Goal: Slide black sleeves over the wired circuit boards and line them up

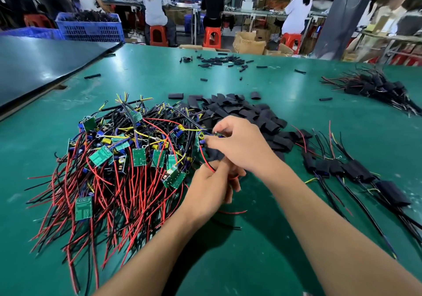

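Leads (209, 163) are pinched in our left hand (212, 188) and the circuit board (215, 133) in our right hand (242, 145), holding the run taut so the black sleeve (214, 154) between them can slide on.

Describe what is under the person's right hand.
Under the right hand a soft black tube sleeve shows, with a thin red wire running down to the left hand. The fingers hide what is inside the sleeve.
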Action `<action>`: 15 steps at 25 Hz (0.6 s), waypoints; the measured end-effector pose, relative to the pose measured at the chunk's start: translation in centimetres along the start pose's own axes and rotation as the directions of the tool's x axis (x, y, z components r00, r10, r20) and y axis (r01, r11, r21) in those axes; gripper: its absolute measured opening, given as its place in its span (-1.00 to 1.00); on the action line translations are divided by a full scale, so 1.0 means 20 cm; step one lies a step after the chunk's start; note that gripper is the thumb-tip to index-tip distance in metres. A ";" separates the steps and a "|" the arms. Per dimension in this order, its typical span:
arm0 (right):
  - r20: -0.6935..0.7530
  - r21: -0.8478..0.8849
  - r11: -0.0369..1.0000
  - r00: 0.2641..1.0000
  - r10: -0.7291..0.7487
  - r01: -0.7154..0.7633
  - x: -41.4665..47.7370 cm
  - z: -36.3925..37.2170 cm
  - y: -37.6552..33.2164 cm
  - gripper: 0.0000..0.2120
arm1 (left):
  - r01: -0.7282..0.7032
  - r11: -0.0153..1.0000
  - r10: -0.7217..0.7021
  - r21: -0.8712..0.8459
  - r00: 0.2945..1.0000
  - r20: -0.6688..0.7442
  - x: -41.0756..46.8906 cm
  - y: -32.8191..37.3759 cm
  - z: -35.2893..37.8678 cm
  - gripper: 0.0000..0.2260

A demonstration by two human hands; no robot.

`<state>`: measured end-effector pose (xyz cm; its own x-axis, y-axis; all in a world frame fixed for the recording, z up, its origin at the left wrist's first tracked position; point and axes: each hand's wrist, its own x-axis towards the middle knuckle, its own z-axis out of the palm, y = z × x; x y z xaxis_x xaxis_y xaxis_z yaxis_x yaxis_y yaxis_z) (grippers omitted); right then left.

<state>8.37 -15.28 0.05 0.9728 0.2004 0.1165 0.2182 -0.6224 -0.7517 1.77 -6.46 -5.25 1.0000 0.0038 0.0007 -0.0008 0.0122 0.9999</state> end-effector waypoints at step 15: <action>0.117 0.530 0.835 0.988 0.102 -0.149 0.06 -0.08 0.07 -0.89 | -0.038 0.941 -0.021 -0.336 0.985 -0.170 0.06 0.00 -0.03 -0.38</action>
<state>10.02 -17.10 0.04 0.9741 0.2229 -0.0375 -0.0042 -0.1481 -0.9890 3.03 -5.78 -5.28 0.9846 0.1734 -0.0227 -0.0395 0.3473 0.9369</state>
